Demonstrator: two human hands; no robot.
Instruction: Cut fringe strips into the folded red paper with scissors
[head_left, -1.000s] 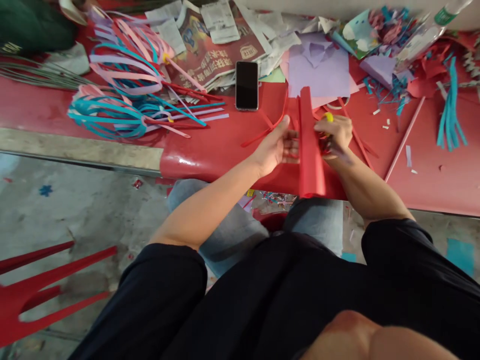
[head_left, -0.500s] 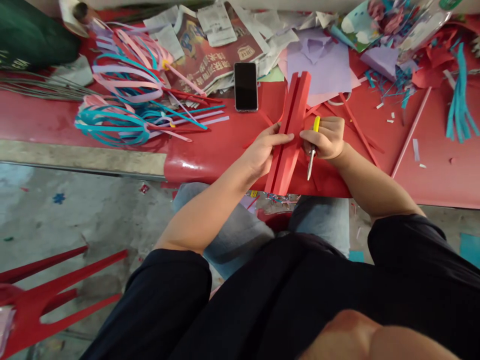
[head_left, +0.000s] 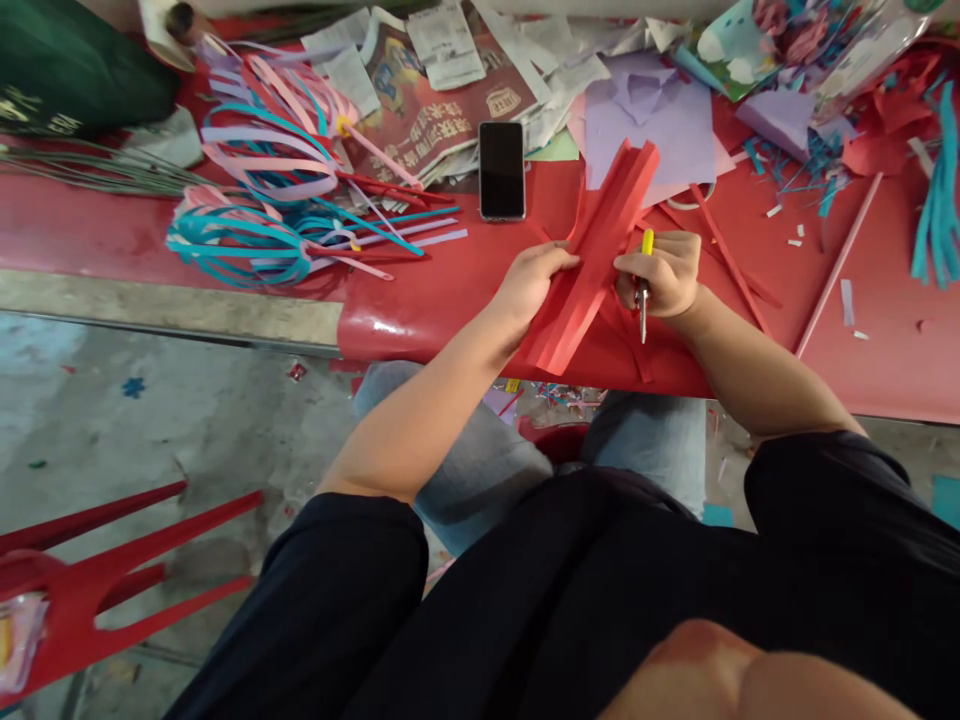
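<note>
A long strip of folded red paper (head_left: 596, 265) slants over the table, its pleats partly opened out. My left hand (head_left: 534, 285) grips its left edge, thumb on the near side of the fold and the other fingers hidden beneath. In my right hand (head_left: 664, 275), curled closed, are scissors (head_left: 643, 300) with a yellow handle, their metal blades pointing back towards my body. The right thumb lies at the paper's right edge; whether it pinches the paper I cannot tell. Thin red paper strips (head_left: 727, 255) lie just right of that hand.
A phone (head_left: 502, 170) lies beyond my left hand. Bundles of looped paper strips (head_left: 240, 240) are at the left, with newspapers (head_left: 420, 110) and purple paper sheets (head_left: 652, 130) behind. Paper scraps and a plastic bottle (head_left: 862, 60) crowd the back right. A red stool (head_left: 82, 610) stands lower left.
The red paper has tilted further to the right and its folds have spread wider. My left thumb has slid back towards the left edge. The scissors have turned slightly within my right hand.
</note>
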